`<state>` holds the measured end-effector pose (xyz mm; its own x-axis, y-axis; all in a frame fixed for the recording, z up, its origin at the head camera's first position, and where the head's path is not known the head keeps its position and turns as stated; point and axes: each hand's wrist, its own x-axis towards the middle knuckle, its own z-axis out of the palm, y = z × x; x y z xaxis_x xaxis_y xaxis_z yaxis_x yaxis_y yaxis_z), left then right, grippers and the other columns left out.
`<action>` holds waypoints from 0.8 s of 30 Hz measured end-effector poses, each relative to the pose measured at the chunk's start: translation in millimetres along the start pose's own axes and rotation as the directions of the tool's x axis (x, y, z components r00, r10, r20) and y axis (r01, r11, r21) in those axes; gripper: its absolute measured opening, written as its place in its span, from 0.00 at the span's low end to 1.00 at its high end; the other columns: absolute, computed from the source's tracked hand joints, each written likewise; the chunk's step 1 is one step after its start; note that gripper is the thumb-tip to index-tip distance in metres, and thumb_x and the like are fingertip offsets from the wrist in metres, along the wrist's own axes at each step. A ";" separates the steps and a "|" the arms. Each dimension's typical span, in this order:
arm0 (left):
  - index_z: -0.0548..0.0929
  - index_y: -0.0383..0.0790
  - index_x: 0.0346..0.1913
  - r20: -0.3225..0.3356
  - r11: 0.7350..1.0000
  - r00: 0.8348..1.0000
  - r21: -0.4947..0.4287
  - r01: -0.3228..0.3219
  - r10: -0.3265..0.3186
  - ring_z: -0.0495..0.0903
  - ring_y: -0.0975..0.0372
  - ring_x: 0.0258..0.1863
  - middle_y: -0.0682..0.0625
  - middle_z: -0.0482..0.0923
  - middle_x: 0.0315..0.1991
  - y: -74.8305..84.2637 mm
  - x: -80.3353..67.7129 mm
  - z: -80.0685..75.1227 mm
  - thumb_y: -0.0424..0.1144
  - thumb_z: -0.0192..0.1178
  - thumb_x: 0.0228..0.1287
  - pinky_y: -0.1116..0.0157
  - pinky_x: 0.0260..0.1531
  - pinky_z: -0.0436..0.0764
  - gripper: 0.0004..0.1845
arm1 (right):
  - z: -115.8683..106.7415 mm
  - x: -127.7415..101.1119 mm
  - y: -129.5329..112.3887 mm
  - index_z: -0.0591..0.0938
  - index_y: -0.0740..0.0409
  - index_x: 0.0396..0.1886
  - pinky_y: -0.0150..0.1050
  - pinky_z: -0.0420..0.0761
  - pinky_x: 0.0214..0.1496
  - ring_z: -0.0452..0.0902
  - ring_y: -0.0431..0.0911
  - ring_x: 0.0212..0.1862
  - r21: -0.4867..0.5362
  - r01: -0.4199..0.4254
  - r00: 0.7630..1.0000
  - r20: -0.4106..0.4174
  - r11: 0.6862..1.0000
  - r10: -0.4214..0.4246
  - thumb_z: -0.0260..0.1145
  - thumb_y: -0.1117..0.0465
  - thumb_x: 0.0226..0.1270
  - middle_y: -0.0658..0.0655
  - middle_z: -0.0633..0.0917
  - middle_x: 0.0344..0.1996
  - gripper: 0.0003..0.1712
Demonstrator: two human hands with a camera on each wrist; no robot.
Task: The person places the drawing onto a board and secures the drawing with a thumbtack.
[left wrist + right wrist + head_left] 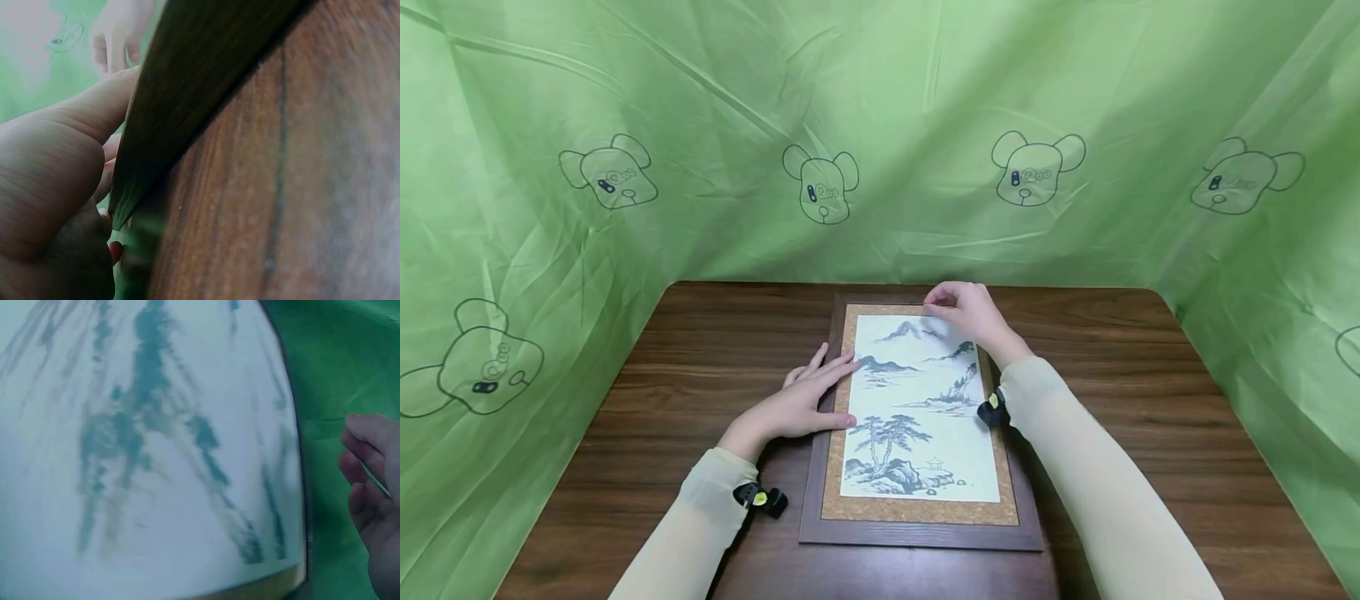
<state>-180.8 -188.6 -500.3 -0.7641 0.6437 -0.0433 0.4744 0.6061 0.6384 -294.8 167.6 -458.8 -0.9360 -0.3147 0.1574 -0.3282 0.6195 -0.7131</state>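
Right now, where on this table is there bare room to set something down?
Bare wood lies on the table between the framed ink painting and the green curtain at right, and likewise left of the left hand. The middle is crowded: frame, left hand on its edge, right hand at its top.

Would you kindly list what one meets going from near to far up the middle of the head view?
Frame's near edge → pine trees in the painting → left hand → right hand → green cloth backdrop.
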 end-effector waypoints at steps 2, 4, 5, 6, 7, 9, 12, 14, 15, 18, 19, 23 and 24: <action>0.58 0.55 0.90 -0.001 1.000 1.000 0.004 0.001 -0.001 0.27 0.45 0.89 0.53 0.45 0.91 -0.4 0.2 0.2 0.62 0.70 0.74 0.27 0.76 0.44 0.50 | 5.7 2.6 2.3 0.92 0.52 0.45 0.52 0.83 0.59 0.86 0.49 0.50 -0.017 0.006 1.000 0.012 1.000 -0.006 0.74 0.58 0.79 0.52 0.92 0.43 0.04; 0.58 0.55 0.90 -0.001 1.000 1.000 0.006 0.004 -0.004 0.28 0.46 0.89 0.53 0.44 0.91 -0.8 0.3 0.4 0.63 0.70 0.73 0.27 0.76 0.43 0.50 | 11.2 4.3 4.8 0.92 0.52 0.45 0.51 0.83 0.58 0.86 0.49 0.50 -0.044 0.007 1.000 0.024 0.999 -0.006 0.74 0.58 0.79 0.52 0.92 0.43 0.04; 0.58 0.55 0.90 -0.002 1.000 1.000 0.005 0.005 -0.005 0.28 0.46 0.89 0.53 0.44 0.91 -0.9 0.3 0.4 0.63 0.70 0.73 0.27 0.76 0.43 0.50 | 13.4 4.8 5.9 0.92 0.52 0.45 0.51 0.83 0.58 0.85 0.49 0.50 -0.054 0.002 1.000 0.031 0.999 -0.001 0.74 0.58 0.78 0.51 0.92 0.43 0.04; 0.58 0.55 0.90 -0.001 1.000 1.000 0.006 0.005 -0.005 0.28 0.46 0.89 0.53 0.44 0.91 -1.1 0.2 0.4 0.63 0.69 0.73 0.26 0.75 0.43 0.50 | 15.2 5.1 6.8 0.92 0.52 0.44 0.50 0.82 0.57 0.85 0.49 0.50 -0.062 -0.001 0.999 0.038 0.998 0.003 0.74 0.58 0.78 0.51 0.92 0.43 0.04; 0.58 0.55 0.90 0.000 1.000 1.000 0.003 0.005 -0.005 0.27 0.46 0.89 0.54 0.44 0.91 -1.0 0.1 0.3 0.63 0.69 0.73 0.26 0.75 0.43 0.50 | 16.9 5.3 7.6 0.92 0.52 0.44 0.50 0.82 0.56 0.85 0.49 0.49 -0.067 -0.005 0.999 0.045 0.998 0.008 0.75 0.58 0.78 0.51 0.92 0.42 0.04; 0.58 0.55 0.90 0.001 1.000 1.000 -0.002 0.004 -0.004 0.27 0.46 0.89 0.53 0.44 0.91 -0.8 0.0 0.0 0.63 0.70 0.73 0.26 0.75 0.43 0.50 | 19.5 5.5 8.5 0.92 0.52 0.43 0.48 0.82 0.53 0.84 0.49 0.47 -0.070 -0.015 0.998 0.058 0.997 0.019 0.75 0.58 0.77 0.51 0.91 0.41 0.03; 0.58 0.54 0.90 0.003 1.000 1.000 -0.007 -0.001 0.001 0.27 0.45 0.89 0.53 0.44 0.91 -0.3 0.3 -0.4 0.62 0.70 0.74 0.26 0.75 0.42 0.50 | 21.9 6.0 10.1 0.92 0.51 0.41 0.46 0.82 0.50 0.83 0.48 0.44 -0.060 -0.034 0.997 0.073 0.998 0.038 0.76 0.59 0.76 0.50 0.91 0.40 0.02; 0.58 0.54 0.90 0.003 1.000 1.000 -0.008 -0.002 0.002 0.27 0.45 0.89 0.52 0.44 0.91 0.0 0.4 -0.6 0.62 0.70 0.74 0.26 0.75 0.42 0.50 | 23.5 6.8 11.0 0.92 0.51 0.41 0.45 0.82 0.50 0.83 0.47 0.44 -0.062 -0.037 0.996 0.079 0.997 0.041 0.75 0.59 0.76 0.50 0.91 0.39 0.02; 0.58 0.53 0.90 0.004 1.000 1.000 -0.008 -0.003 0.003 0.27 0.45 0.89 0.52 0.44 0.91 0.0 0.5 -0.7 0.62 0.70 0.74 0.26 0.75 0.42 0.50 | 24.3 7.3 11.4 0.92 0.51 0.41 0.45 0.82 0.50 0.84 0.46 0.44 -0.062 -0.037 0.996 0.079 0.997 0.042 0.75 0.59 0.76 0.50 0.91 0.39 0.02; 0.58 0.53 0.90 0.004 1.000 1.000 -0.013 -0.004 0.004 0.27 0.45 0.89 0.52 0.44 0.91 0.3 0.6 -0.7 0.61 0.70 0.74 0.26 0.75 0.42 0.50 | 26.0 8.7 12.4 0.93 0.51 0.41 0.44 0.82 0.50 0.84 0.46 0.43 -0.077 -0.025 0.997 0.074 0.997 0.031 0.75 0.59 0.76 0.50 0.91 0.39 0.02; 0.58 0.53 0.90 0.003 1.000 1.000 -0.014 -0.004 0.004 0.27 0.45 0.88 0.52 0.44 0.91 0.3 0.6 -0.6 0.61 0.70 0.74 0.26 0.75 0.42 0.50 | 26.4 9.1 12.4 0.93 0.52 0.41 0.44 0.82 0.50 0.84 0.46 0.43 -0.084 -0.019 0.997 0.072 0.996 0.025 0.75 0.59 0.76 0.50 0.91 0.39 0.02; 0.58 0.53 0.90 0.000 1.000 1.000 -0.015 -0.006 0.006 0.27 0.45 0.89 0.52 0.44 0.91 -0.4 0.5 -0.1 0.61 0.70 0.74 0.26 0.75 0.42 0.50 | 27.9 10.6 13.7 0.93 0.52 0.41 0.45 0.82 0.50 0.84 0.46 0.43 -0.114 0.005 0.997 0.072 0.993 0.004 0.75 0.59 0.76 0.50 0.92 0.39 0.03; 0.58 0.54 0.90 -0.001 1.000 1.000 -0.014 -0.006 0.006 0.27 0.45 0.89 0.52 0.44 0.91 -0.9 0.4 0.1 0.61 0.70 0.74 0.26 0.75 0.42 0.50 | 28.0 11.0 13.9 0.93 0.52 0.41 0.45 0.82 0.50 0.84 0.46 0.43 -0.121 0.007 0.997 0.074 0.993 0.002 0.75 0.59 0.76 0.50 0.92 0.39 0.03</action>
<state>-181.5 -188.8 -501.0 -0.7616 0.6469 -0.0389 0.4727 0.5956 0.6495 -306.0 152.6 -486.0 -0.9247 -0.3659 0.1056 -0.3480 0.6994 -0.6242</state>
